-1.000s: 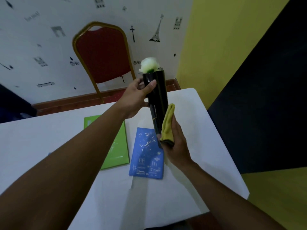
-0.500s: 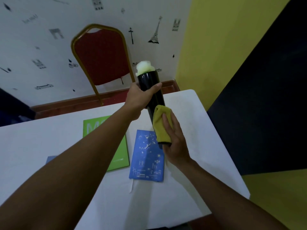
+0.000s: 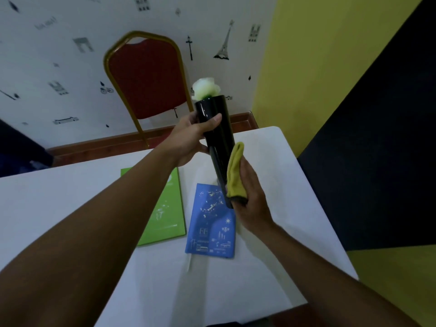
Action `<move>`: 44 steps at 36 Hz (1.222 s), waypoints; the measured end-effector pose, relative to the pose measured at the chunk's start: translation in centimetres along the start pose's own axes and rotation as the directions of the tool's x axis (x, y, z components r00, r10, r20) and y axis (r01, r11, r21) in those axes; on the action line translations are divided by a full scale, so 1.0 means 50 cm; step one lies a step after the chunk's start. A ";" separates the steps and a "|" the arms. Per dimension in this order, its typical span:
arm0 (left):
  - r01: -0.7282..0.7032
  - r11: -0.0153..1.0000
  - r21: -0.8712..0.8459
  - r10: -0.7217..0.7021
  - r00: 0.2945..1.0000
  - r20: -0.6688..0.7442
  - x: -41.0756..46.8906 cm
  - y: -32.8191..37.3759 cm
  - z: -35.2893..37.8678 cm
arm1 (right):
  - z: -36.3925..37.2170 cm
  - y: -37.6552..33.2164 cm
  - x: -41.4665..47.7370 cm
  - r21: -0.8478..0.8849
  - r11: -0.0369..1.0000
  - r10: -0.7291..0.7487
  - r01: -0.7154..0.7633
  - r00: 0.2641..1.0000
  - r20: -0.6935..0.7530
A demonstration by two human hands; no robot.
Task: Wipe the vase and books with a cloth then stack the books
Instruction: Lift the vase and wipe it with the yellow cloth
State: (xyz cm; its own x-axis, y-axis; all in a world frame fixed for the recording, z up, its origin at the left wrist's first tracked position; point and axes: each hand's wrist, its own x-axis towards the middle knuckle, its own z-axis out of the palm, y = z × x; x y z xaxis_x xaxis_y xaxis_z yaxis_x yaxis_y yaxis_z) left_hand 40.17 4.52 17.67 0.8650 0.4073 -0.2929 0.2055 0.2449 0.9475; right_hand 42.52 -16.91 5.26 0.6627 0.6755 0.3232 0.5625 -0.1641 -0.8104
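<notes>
A person's two bare arms reach forward over a white rectangular table (image 3: 271, 256). The left hand (image 3: 186, 140) is wrapped around the upper part of a tall, glossy black cylindrical vase (image 3: 215, 142), thumb across its front, holding it lifted above the table and tilted, with its mouth pointing away and slightly left. A pale white flower (image 3: 205, 88) pokes out of the mouth. The right hand (image 3: 250, 199) grips a folded yellow-green cloth (image 3: 236, 173) and presses it against the lower right side of the vase. On the table beneath, two books lie flat and just beside each other, not stacked: a bright green book (image 3: 165, 215), partly covered by the left forearm, and a blue book with pale printed drawings (image 3: 211, 227). Behind the table stands a red padded chair with a gold metal frame (image 3: 146, 76), against a white wall with small black drawings.
</notes>
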 end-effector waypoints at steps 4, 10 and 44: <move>-0.002 0.999 -0.036 0.002 1.000 -0.005 -0.002 -0.017 0.005 | 0.018 0.000 -0.026 -0.036 0.999 0.026 -0.028 0.998 -0.053; -0.008 1.000 -0.028 0.004 0.991 -0.137 0.002 -0.014 0.041 | 0.026 -0.007 -0.015 -0.260 0.965 -0.087 0.044 0.984 -0.154; -0.025 0.999 -0.044 0.025 1.000 -0.004 -0.006 -0.017 0.035 | -0.044 -0.034 0.049 0.043 0.996 -0.071 0.072 0.997 -0.016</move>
State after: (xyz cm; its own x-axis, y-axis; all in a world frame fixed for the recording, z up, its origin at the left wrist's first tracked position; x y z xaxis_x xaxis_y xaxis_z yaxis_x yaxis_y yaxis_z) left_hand 40.53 2.63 17.17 0.8678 0.4172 -0.2699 0.1634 0.2733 0.9479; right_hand 44.27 -16.54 8.52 0.6286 0.6741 0.3879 0.5872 -0.0843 -0.8050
